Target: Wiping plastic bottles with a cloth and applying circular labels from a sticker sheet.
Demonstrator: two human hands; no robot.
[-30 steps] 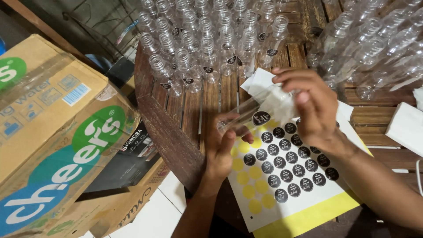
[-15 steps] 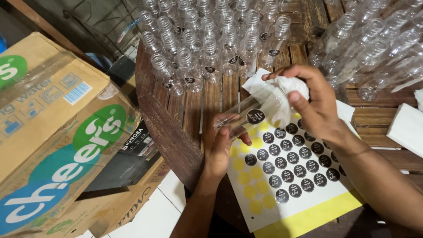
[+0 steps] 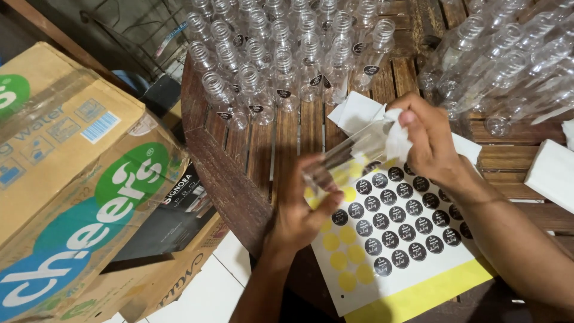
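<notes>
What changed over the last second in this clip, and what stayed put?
The right hand took up a white tissue and now presses it against the clear bottle. The bottle went from upright between the hands to lying tilted, its lower end gripped by the left hand, which shifted slightly. The sticker sheet, the rows of empty bottles and the cardboard box stayed where they were.

I see a round slatted wooden table [image 3: 281, 143] of dark brown planks; beside it, stacked cardboard boxes [image 3: 72, 197] stand over a white tiled floor [image 3: 203, 293], under dim light.
</notes>
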